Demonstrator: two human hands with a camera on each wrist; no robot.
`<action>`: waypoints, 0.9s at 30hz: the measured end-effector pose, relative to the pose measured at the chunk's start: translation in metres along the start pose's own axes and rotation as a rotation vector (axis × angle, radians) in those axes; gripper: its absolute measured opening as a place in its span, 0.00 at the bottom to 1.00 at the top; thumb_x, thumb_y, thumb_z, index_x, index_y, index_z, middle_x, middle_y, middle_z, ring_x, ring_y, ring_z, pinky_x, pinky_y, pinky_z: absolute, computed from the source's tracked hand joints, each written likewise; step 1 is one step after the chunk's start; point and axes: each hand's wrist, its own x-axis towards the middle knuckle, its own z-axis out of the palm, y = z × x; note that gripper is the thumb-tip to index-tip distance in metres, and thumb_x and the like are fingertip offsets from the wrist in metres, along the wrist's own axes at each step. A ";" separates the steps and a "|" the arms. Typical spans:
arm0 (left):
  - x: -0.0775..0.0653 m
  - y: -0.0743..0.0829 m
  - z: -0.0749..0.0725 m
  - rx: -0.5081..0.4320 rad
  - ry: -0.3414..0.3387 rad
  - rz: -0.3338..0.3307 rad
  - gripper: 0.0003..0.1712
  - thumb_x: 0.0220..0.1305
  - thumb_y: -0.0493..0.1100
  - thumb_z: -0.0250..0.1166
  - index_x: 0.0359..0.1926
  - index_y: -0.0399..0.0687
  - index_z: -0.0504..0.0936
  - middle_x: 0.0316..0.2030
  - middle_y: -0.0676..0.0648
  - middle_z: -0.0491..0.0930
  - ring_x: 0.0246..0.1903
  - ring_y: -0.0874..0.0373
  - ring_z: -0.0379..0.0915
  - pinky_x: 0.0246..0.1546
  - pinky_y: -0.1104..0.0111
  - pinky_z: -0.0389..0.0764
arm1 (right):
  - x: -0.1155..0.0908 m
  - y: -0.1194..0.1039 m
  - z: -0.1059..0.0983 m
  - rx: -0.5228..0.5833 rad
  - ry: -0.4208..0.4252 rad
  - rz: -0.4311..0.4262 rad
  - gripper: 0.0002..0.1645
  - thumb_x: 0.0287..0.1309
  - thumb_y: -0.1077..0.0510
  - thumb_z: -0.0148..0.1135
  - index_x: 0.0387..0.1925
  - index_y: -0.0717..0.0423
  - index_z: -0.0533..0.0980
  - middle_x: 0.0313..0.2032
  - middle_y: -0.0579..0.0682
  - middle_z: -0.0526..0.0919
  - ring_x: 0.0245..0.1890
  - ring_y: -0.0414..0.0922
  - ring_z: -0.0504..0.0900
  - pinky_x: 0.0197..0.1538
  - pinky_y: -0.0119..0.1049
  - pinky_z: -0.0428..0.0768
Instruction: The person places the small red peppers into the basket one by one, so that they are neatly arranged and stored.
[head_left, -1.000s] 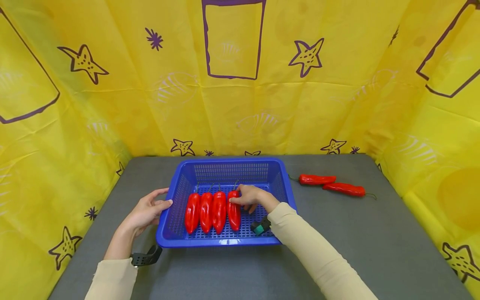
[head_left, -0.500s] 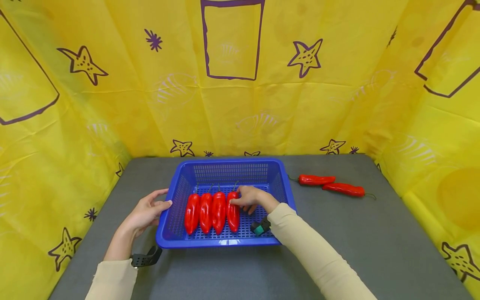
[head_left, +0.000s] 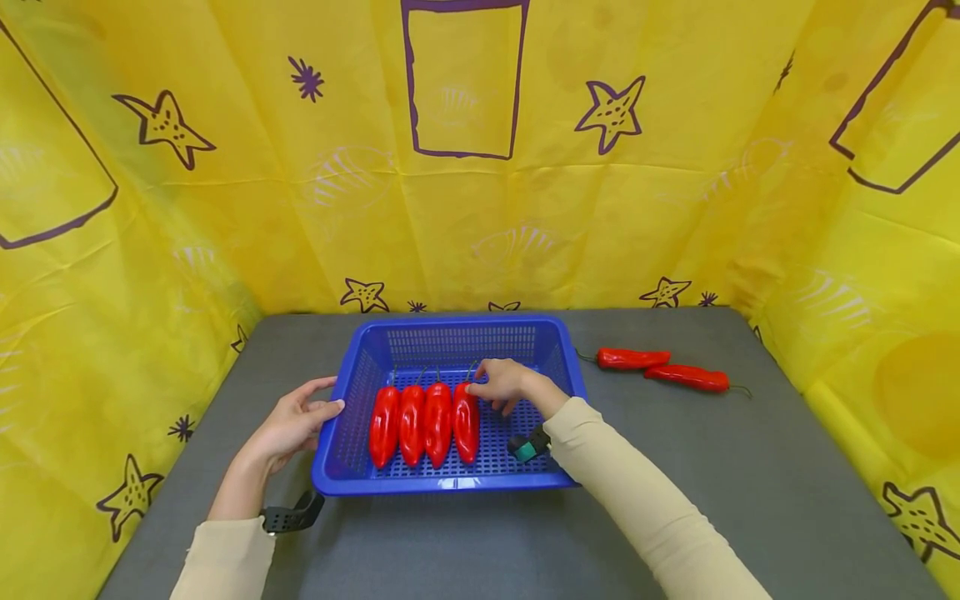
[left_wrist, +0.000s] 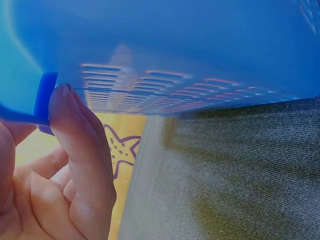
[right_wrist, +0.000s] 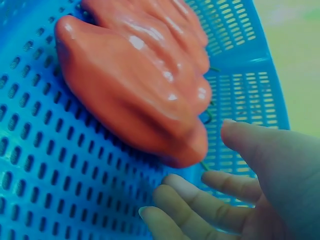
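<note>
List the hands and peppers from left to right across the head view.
Left hand, first red pepper, second red pepper, third red pepper, fourth red pepper, right hand, fifth red pepper, sixth red pepper.

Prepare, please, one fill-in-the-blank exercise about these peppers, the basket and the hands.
The colour of the basket is ____.
The number of red peppers inside it is ____.
In the head view, two other peppers lie to the basket's ____.
The person's ____ hand grips the basket.
Missing words: blue; four; right; left.
</note>
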 end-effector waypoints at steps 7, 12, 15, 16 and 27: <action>0.000 0.000 0.000 0.001 0.004 -0.004 0.40 0.63 0.49 0.59 0.69 0.45 0.49 0.40 0.39 0.80 0.34 0.47 0.82 0.35 0.53 0.82 | -0.005 -0.004 -0.010 -0.054 0.067 -0.093 0.25 0.60 0.48 0.57 0.53 0.58 0.69 0.30 0.60 0.81 0.27 0.51 0.83 0.28 0.42 0.83; 0.000 0.000 0.000 -0.001 0.006 -0.005 0.40 0.63 0.49 0.59 0.69 0.45 0.49 0.40 0.39 0.80 0.34 0.47 0.82 0.35 0.53 0.82 | -0.011 -0.008 -0.019 -0.046 0.102 -0.165 0.25 0.60 0.49 0.56 0.54 0.59 0.69 0.32 0.58 0.81 0.28 0.53 0.83 0.29 0.43 0.83; 0.000 0.000 0.000 -0.003 0.005 -0.004 0.41 0.63 0.49 0.59 0.69 0.45 0.49 0.39 0.40 0.80 0.34 0.47 0.82 0.35 0.53 0.82 | -0.016 -0.010 -0.025 -0.043 0.117 -0.197 0.25 0.61 0.50 0.56 0.55 0.60 0.68 0.32 0.58 0.81 0.27 0.54 0.83 0.30 0.44 0.83; 0.000 0.000 0.000 -0.004 0.005 -0.005 0.40 0.63 0.49 0.59 0.69 0.45 0.49 0.39 0.40 0.80 0.34 0.47 0.82 0.35 0.53 0.82 | -0.017 -0.011 -0.028 -0.045 0.122 -0.207 0.26 0.61 0.50 0.56 0.55 0.61 0.68 0.32 0.58 0.81 0.26 0.55 0.83 0.30 0.43 0.83; 0.000 0.000 0.000 -0.013 0.003 -0.005 0.40 0.63 0.49 0.59 0.69 0.45 0.49 0.39 0.40 0.80 0.34 0.47 0.82 0.35 0.52 0.82 | -0.036 -0.009 -0.051 -0.079 0.220 -0.285 0.24 0.62 0.48 0.55 0.55 0.58 0.70 0.39 0.52 0.82 0.22 0.41 0.79 0.28 0.33 0.78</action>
